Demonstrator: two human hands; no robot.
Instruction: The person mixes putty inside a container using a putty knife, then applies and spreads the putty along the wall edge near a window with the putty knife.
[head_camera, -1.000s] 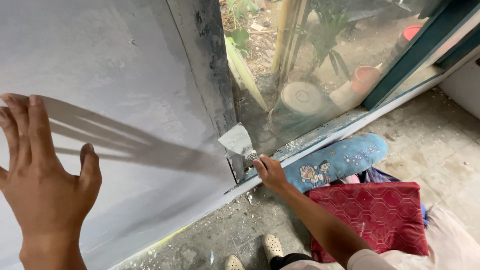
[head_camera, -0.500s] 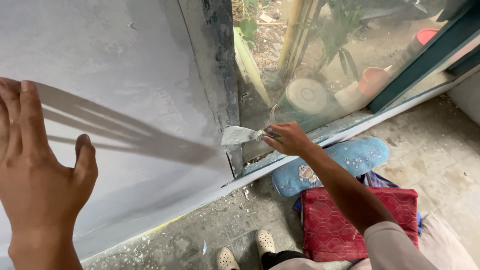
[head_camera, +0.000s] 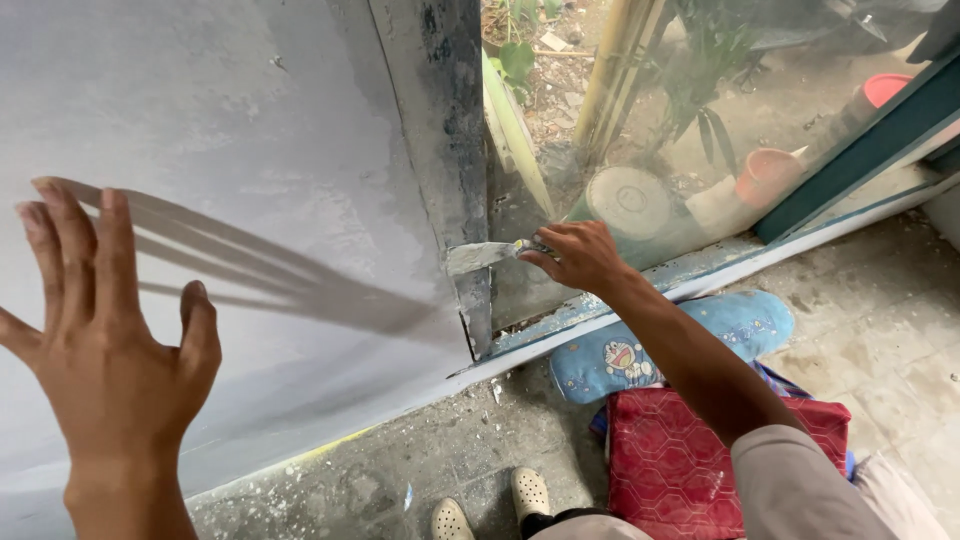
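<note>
My right hand (head_camera: 578, 256) grips the handle of a putty knife (head_camera: 480, 257). Its flat blade, smeared with grey filler, lies against the dark, rough frame edge (head_camera: 445, 150) where the wall meets the window. My left hand (head_camera: 110, 340) is spread flat with fingers apart, pressed on or just off the smooth grey-white wall (head_camera: 230, 150) at the far left, and throws a long shadow across it.
A glass pane (head_camera: 700, 120) shows plants, bamboo and pots outside. On the dusty concrete floor (head_camera: 880, 330) lie a blue cartoon-print pillow (head_camera: 650, 350) and a red patterned cushion (head_camera: 700, 450). A pale shoe (head_camera: 530, 495) shows at the bottom edge.
My right hand has carried the putty knife up the frame edge, from near the sill to about mid-height. The left hand has stayed spread on the wall.
</note>
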